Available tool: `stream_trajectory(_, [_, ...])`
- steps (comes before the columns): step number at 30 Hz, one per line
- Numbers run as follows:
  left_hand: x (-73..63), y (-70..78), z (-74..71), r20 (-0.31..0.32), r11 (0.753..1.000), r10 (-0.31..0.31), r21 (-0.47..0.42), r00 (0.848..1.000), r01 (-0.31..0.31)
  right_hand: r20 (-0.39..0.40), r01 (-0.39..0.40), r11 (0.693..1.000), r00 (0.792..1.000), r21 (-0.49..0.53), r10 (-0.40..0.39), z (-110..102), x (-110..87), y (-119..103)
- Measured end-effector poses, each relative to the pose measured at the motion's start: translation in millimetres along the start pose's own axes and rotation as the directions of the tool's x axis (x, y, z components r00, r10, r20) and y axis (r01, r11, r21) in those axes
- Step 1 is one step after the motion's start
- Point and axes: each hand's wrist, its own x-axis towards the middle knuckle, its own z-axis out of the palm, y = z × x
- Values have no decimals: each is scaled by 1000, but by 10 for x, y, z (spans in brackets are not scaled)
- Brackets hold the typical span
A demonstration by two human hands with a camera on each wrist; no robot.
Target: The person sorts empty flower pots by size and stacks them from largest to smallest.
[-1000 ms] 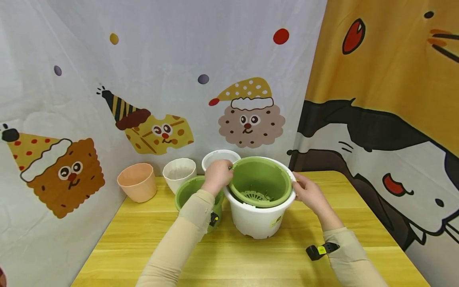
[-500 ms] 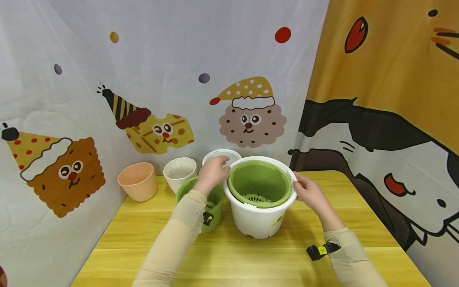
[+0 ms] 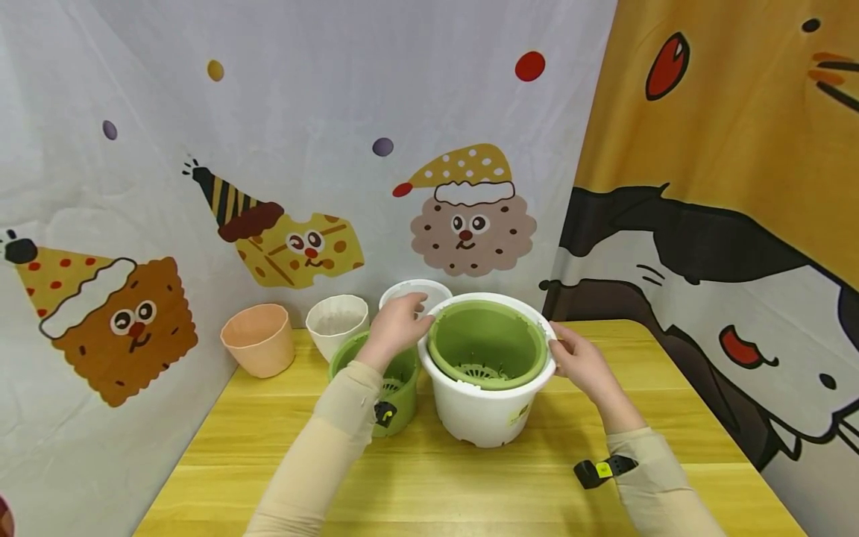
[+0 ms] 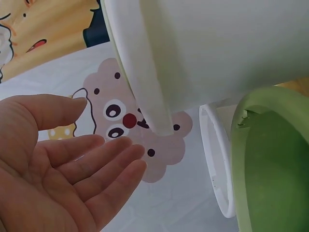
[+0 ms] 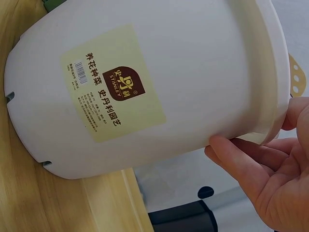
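**Held on the right, free on the left**

The white pot [image 3: 479, 421] stands upright on the counter [image 3: 456, 492], directly between my two hands. It is round, so it has no long axis across; its axis runs straight up. A green pot [image 3: 490, 339] sits nested inside it, mouth up, its rim ringed by the white one. My right hand [image 3: 582, 365] is the nearer, touching the far right of the white rim; I judge that any shift of the pair hangs on that side.

That right hand pinches the rim, fingertips against the outer wall below the lip. My left hand [image 3: 397, 326] holds nothing: fingers relaxed and slightly bent, thumb well apart from them, just beside the left of the rim, with no contact that I can see. Below it stands a second green pot [image 3: 406, 409], beside the white one. A smaller white pot [image 3: 435, 292] stands behind, a cream pot [image 3: 325, 341] and a peach pot [image 3: 263, 350] farther left.
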Motion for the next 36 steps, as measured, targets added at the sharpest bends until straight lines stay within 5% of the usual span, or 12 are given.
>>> stream_trajectory(19, [-157,-39,-80,19,997,21,-74,1000,-20,3,8,1000,1000,15,-8,11,13,35])
stream_trajectory(36, [-338,-232,-195,-17,997,7,-75,1000,-9,2,-9,1000,1000,1,9,-5,14,41])
